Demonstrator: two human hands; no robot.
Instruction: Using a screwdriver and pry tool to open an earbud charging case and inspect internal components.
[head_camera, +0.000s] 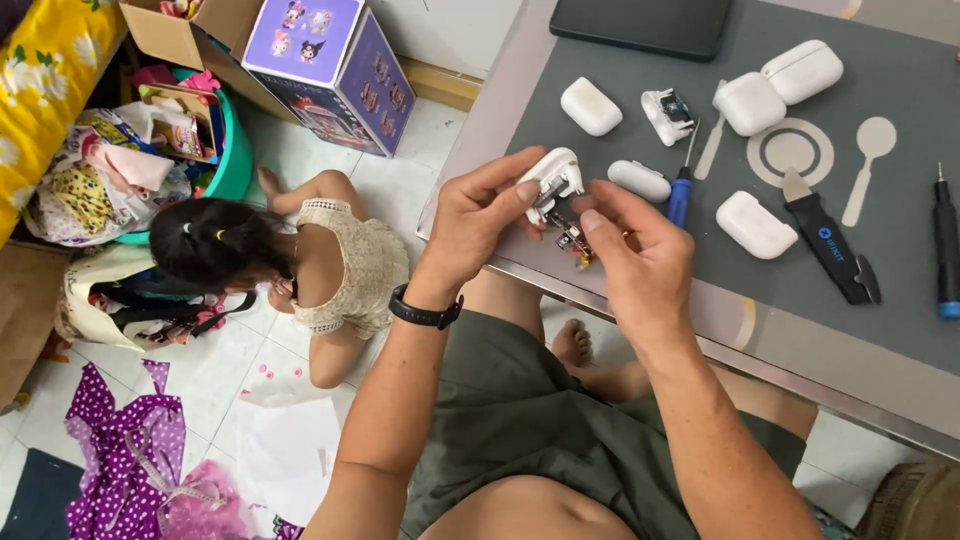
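My left hand (480, 215) pinches the opened white earbud case (553, 180) above the surface (640, 290) edge while my right hand (625, 245) grips its small circuit board (572, 240), so I judge it needs gentle, straight easing free.

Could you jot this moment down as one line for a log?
left hand: holds opened white case part | right hand: pinches small circuit board hanging from it | gray mat: white shells, screwdrivers, pry tools
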